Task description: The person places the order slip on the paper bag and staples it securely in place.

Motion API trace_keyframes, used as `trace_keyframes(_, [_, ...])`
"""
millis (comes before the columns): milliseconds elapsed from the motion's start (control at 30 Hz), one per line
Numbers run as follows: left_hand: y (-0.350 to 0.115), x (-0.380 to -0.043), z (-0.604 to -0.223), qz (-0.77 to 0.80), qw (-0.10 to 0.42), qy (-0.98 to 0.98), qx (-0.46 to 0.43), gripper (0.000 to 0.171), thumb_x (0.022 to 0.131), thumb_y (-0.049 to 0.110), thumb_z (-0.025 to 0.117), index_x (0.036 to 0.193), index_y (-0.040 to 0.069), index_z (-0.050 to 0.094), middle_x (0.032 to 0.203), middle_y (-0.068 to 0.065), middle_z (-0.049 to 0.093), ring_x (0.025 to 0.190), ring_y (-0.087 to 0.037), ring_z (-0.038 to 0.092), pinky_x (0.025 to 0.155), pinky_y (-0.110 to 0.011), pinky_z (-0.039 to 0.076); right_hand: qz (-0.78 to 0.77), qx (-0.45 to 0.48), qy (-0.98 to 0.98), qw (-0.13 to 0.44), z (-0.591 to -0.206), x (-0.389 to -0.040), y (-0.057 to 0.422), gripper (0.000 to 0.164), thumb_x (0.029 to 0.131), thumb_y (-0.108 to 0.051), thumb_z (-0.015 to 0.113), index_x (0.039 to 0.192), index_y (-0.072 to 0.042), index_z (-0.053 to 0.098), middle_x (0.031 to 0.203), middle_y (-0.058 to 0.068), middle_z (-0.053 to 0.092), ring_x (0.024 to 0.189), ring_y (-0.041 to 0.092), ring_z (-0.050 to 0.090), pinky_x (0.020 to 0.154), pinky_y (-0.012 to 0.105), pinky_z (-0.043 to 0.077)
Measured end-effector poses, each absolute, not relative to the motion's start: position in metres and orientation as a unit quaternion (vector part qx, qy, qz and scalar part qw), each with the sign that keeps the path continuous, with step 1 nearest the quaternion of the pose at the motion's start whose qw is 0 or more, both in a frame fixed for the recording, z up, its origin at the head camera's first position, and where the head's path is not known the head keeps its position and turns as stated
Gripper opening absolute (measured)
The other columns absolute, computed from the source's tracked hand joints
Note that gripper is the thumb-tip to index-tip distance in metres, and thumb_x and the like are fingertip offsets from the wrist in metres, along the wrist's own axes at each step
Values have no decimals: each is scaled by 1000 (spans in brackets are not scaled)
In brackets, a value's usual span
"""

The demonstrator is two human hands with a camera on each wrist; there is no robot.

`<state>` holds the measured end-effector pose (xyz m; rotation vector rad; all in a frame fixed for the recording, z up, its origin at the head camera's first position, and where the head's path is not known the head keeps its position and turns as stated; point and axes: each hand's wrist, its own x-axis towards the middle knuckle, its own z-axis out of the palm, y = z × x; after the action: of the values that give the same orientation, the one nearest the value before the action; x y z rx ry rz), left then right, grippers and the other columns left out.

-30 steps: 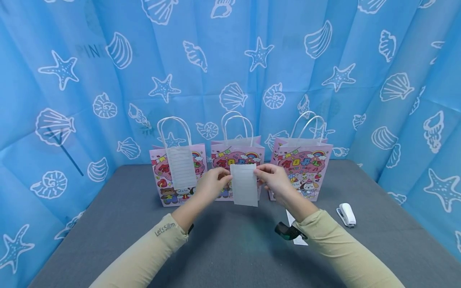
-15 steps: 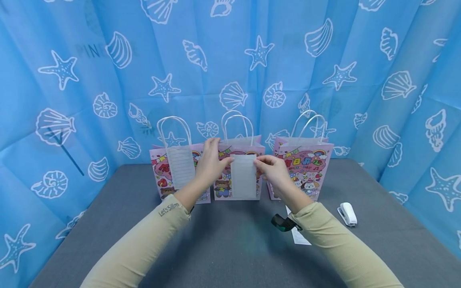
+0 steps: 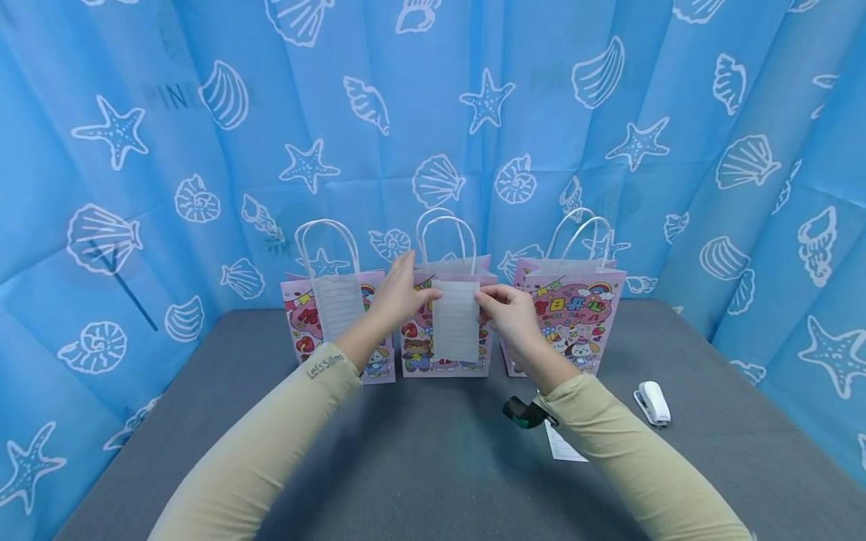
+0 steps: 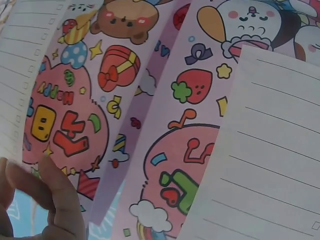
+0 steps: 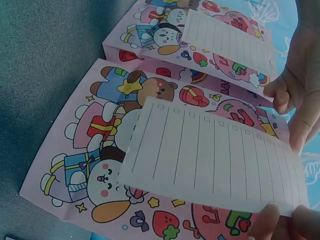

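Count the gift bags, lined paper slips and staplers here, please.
Paper gift bags: 3 (left bag, middle bag, right bag)
Lined paper slips: 3 (left slip, middle slip, partly hidden slip)
White stapler: 1
Total: 7

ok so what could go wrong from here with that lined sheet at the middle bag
The lined sheet could end up crooked: the right hand pinches it near a top corner, with no finger at its lower edge. The middle bag, apparently paper and standing upright, might buckle or tip if pressed. The left sleeve overlaps the left bag in the head view, so it might brush it.
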<state>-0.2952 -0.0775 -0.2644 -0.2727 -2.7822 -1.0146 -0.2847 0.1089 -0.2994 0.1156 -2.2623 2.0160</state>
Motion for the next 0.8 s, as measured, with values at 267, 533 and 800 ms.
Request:
trace_keyframes(267, [-76, -305, -266, -322, 108, -936, -93, 59, 95, 29, 65, 141, -1, 44, 141, -21, 44, 126, -33, 47, 102, -44, 41, 662, 44, -743, 85, -299, -288, 102, 25, 97, -10, 60, 112, 9, 64, 83, 4, 63, 64, 11, 58, 64, 22, 50])
trace_keyframes(533, [-75, -312, -270, -336, 130, -929, -87, 28, 97, 25, 62, 114, 2, 62, 108, -12, 62, 95, -25, 59, 83, -38, 49, 653, 42, -748, 108, -300, -295, 97, 25, 97, -11, 61, 111, 9, 66, 89, 14, 66, 60, 9, 58, 61, 21, 51])
trace_keyframes(800, [-74, -315, -272, -352, 137, -923, -71, 24, 99, 24, 59, 112, 5, 64, 101, -10, 67, 67, -18, 59, 68, -33, 49, 500, 102, -824, 245, -302, -305, 93, 20, 93, -11, 67, 107, 4, 67, 95, 18, 67, 80, 23, 62, 68, 29, 49])
